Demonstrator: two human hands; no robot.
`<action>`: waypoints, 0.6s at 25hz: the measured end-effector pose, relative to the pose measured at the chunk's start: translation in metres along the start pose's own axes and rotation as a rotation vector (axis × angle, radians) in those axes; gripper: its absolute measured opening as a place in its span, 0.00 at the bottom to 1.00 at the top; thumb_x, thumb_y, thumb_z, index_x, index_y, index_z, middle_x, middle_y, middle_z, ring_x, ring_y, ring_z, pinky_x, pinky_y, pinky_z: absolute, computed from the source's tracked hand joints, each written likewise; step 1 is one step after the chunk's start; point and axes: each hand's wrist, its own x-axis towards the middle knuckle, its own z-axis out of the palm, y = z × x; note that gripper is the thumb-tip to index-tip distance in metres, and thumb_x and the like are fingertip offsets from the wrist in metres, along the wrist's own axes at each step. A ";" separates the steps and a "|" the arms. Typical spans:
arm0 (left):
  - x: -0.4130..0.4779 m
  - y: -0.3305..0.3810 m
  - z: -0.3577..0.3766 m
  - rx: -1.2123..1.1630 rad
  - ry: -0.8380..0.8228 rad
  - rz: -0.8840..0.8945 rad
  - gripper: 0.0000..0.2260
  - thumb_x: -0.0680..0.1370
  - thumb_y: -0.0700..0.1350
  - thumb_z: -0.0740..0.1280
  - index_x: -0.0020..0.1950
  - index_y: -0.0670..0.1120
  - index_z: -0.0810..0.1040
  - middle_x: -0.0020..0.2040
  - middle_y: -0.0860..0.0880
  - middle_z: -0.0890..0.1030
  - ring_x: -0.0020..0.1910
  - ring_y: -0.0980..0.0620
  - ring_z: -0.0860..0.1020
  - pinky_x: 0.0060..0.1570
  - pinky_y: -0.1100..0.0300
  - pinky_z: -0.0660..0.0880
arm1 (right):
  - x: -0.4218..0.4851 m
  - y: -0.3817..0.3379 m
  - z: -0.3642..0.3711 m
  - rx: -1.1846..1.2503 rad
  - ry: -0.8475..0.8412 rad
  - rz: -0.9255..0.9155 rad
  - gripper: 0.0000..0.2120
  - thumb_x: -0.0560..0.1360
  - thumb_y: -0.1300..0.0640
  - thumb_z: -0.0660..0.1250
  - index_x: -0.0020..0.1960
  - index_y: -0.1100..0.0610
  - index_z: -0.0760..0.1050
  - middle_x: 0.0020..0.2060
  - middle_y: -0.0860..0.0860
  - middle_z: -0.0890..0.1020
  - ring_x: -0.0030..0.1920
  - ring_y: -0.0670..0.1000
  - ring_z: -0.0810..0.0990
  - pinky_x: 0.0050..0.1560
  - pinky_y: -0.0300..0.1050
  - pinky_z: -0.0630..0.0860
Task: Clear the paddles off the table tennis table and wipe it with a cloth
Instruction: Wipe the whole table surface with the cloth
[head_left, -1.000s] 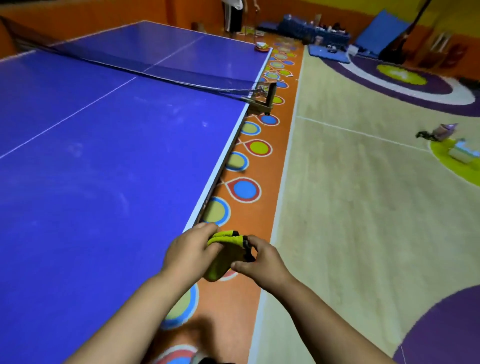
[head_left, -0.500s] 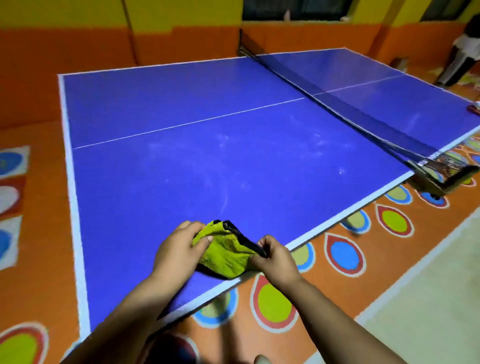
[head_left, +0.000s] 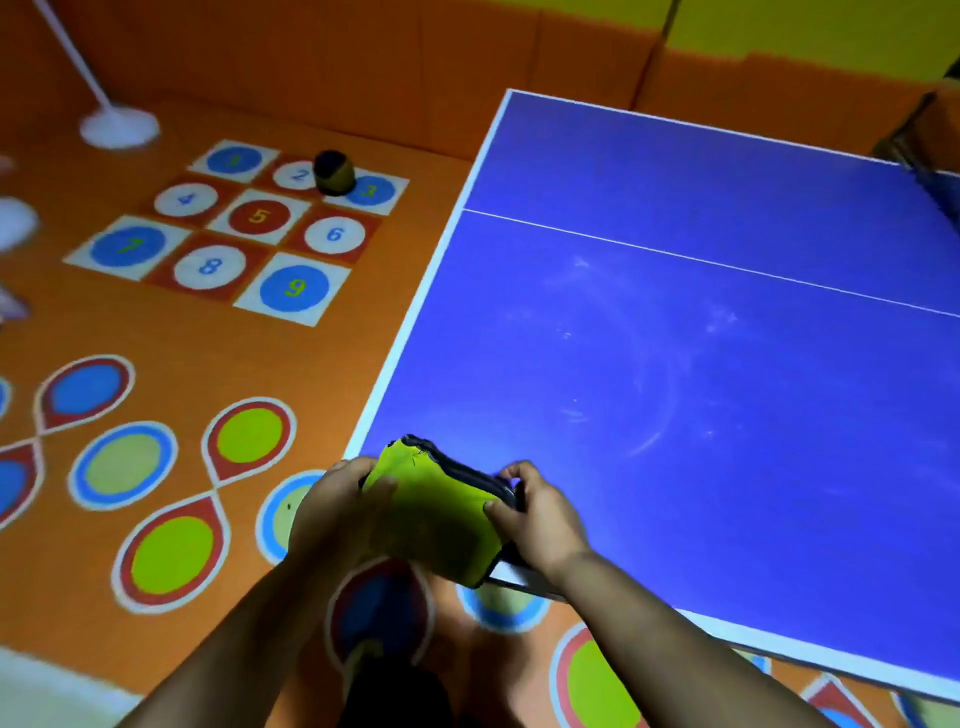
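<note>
The blue table tennis worktop (head_left: 727, 389) runs out past the right edge, and its near corner is lost behind the folded yellow-green cloth (head_left: 441, 519). The left hand (head_left: 337, 514) is smeared with blur. Most of the right hand (head_left: 535, 514) fingers curl out of sight behind the cloth. The dark net (head_left: 935, 176) shows only as a sliver. The small dark round object (head_left: 334, 173) on the floor is too soft to identify. The white pole stand (head_left: 119, 127) is blurred, its pole cut off at the top.

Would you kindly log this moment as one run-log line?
left hand: grips cloth | right hand: grips cloth | cloth: over table corner | table: smudged, no paddles in view
</note>
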 end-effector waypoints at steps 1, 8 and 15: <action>0.006 -0.011 -0.004 0.022 0.000 -0.053 0.17 0.68 0.58 0.60 0.49 0.50 0.77 0.45 0.50 0.76 0.47 0.47 0.76 0.42 0.56 0.68 | 0.008 -0.008 0.010 -0.024 -0.032 -0.009 0.14 0.74 0.47 0.67 0.57 0.45 0.69 0.34 0.42 0.75 0.39 0.50 0.75 0.30 0.37 0.65; 0.049 -0.067 -0.024 -0.093 0.072 -0.057 0.21 0.77 0.42 0.64 0.70 0.44 0.68 0.62 0.43 0.74 0.64 0.43 0.70 0.62 0.51 0.66 | 0.056 -0.049 0.080 -0.483 0.055 -0.342 0.26 0.75 0.52 0.65 0.72 0.54 0.65 0.68 0.52 0.70 0.68 0.55 0.68 0.66 0.47 0.66; 0.081 -0.117 -0.050 -0.086 -0.008 -0.084 0.22 0.74 0.45 0.61 0.65 0.37 0.73 0.61 0.38 0.76 0.62 0.41 0.73 0.62 0.50 0.67 | 0.073 -0.050 0.160 -0.767 -0.237 -0.912 0.25 0.76 0.43 0.53 0.70 0.50 0.67 0.72 0.56 0.67 0.74 0.56 0.61 0.74 0.57 0.56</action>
